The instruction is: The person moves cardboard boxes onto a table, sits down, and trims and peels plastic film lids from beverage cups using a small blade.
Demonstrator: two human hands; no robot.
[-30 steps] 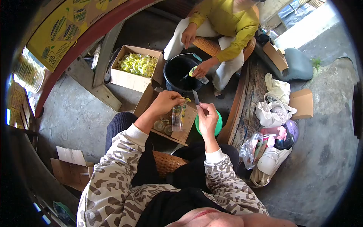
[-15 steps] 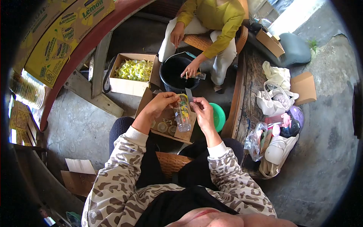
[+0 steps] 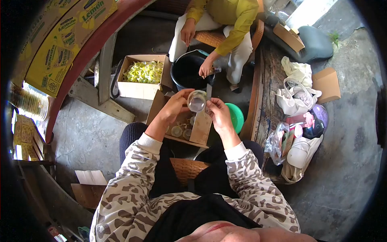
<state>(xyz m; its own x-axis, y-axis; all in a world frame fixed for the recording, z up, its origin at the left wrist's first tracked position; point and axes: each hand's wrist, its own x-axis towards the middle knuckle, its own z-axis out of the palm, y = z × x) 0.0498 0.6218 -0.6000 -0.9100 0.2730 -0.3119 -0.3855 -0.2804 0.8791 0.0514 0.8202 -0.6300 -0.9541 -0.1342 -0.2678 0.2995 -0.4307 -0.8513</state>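
Above an open cardboard box, my left hand (image 3: 174, 105) is closed around the side of a clear plastic cup (image 3: 196, 101). The cup's round base faces me, so its printed side is mostly hidden. My right hand (image 3: 220, 115) touches the cup's right side and grips a flat metal blade (image 3: 209, 92), which points away from me; its handle is hidden in the fingers. Below my hands, the cardboard box (image 3: 200, 128) contains several clear round cups (image 3: 176, 131).
Ahead, a person in a yellow top (image 3: 242, 36) works over a black bucket (image 3: 179, 80). A carton (image 3: 139, 89) of yellow-green strips stands left of it. Right of my hands lie a green basin (image 3: 238, 117) and a wooden bench edge (image 3: 254, 101) with bags (image 3: 288, 105).
The cup has turned from lying lengthwise, label showing, to base-on toward me. Both hands have shifted slightly with it; the co-worker's hand over the bucket has moved a little.
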